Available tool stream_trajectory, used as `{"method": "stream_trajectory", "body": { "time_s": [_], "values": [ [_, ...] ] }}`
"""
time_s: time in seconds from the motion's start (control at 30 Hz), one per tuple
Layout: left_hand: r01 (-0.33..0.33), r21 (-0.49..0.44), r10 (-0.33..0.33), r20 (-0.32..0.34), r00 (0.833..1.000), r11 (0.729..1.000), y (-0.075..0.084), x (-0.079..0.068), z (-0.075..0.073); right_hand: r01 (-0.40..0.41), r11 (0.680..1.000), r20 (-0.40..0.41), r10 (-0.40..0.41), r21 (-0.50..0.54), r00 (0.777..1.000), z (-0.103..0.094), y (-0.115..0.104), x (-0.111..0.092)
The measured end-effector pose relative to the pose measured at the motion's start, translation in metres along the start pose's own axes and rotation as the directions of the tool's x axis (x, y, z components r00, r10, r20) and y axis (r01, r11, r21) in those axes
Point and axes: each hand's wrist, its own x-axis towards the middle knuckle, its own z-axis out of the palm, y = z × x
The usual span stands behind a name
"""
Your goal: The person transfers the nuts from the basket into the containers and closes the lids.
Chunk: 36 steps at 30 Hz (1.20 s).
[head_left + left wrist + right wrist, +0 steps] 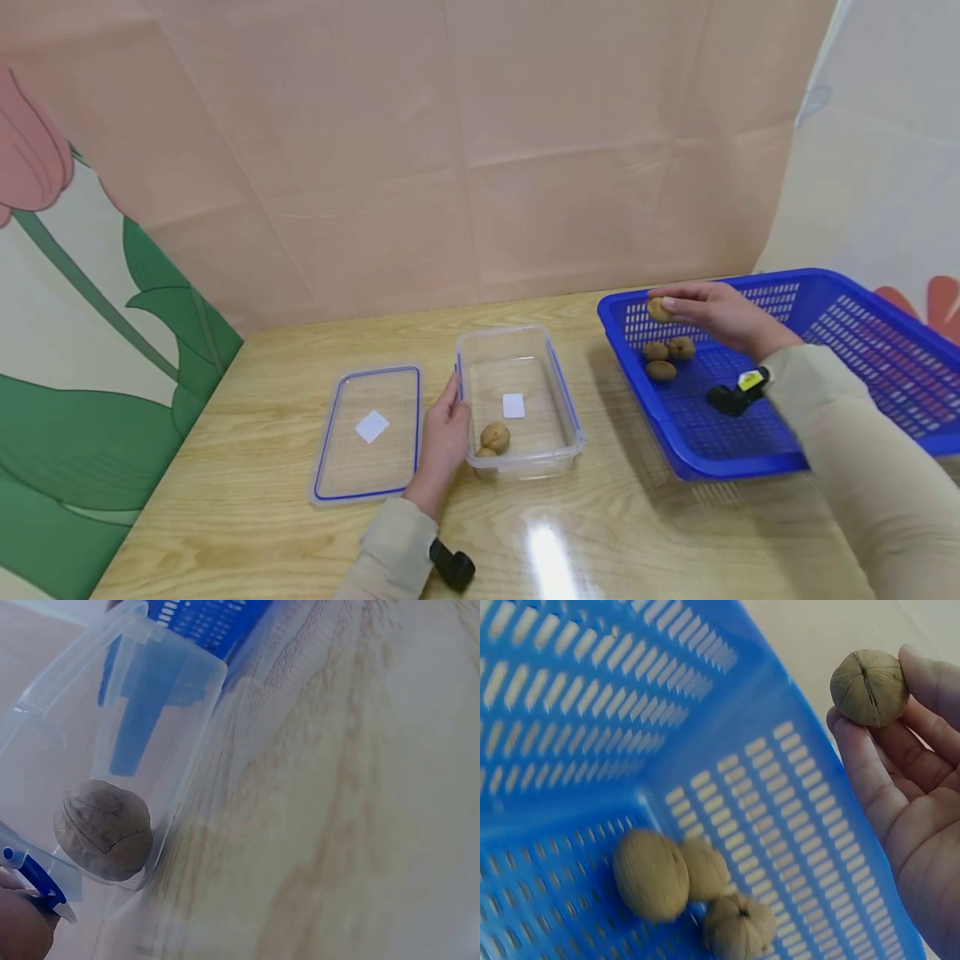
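My right hand (716,315) pinches a walnut (869,688) between thumb and fingertips, above the left rim of the blue plastic basket (637,400). Three more walnuts (660,371) lie together on the basket floor below it. On the left, a clear rectangular food container (517,375) stands uncovered, with walnuts (495,437) in its near left corner. My left hand (444,437) rests along the container's left wall, its fingers by the rim. In the left wrist view, part of that hand shows beside a blue clip (36,877), and one walnut (105,829) shows through the wall.
A clear lid (367,442) with a blue seal lies flat on the wooden table (247,467), left of the container. A pink backdrop (450,167) rises behind the table. The basket's raised sides stand close around my right forearm.
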Motion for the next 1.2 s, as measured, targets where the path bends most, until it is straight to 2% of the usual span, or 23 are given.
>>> {"method": "stream_trajectory", "body": {
  "time_s": [0.1,0.33,0.53,0.7,1.0,1.2],
  "values": [
    [0.01,0.002,-0.01,-0.004,1.0,1.0,0.0,0.001,0.0,0.008,1.0,0.006,-0.008,-0.009,1.0,0.009,-0.005,0.003],
    [0.022,0.007,-0.021,-0.007,1.0,1.0,0.001,0.001,-0.001,0.071,0.993,0.054,-0.076,0.098,0.996,0.032,-0.014,0.012],
    [0.016,0.007,-0.016,0.003,1.0,1.0,0.003,0.0,0.0,0.075,0.997,0.093,-0.077,0.028,0.993,0.05,-0.024,0.016],
    [0.002,-0.005,-0.001,0.011,1.0,1.0,0.003,0.0,0.0,0.049,0.999,0.109,-0.047,-0.008,0.993,0.061,-0.033,0.019],
    [0.004,-0.002,-0.004,0.009,1.0,1.0,0.002,0.001,0.0,0.022,1.0,0.13,-0.024,0.019,0.991,0.077,-0.043,0.025],
    [0.025,0.002,-0.025,0.01,1.0,1.0,0.001,0.002,0.001,0.045,0.998,0.182,-0.054,0.054,0.982,0.089,-0.043,0.03]
  ]
}}
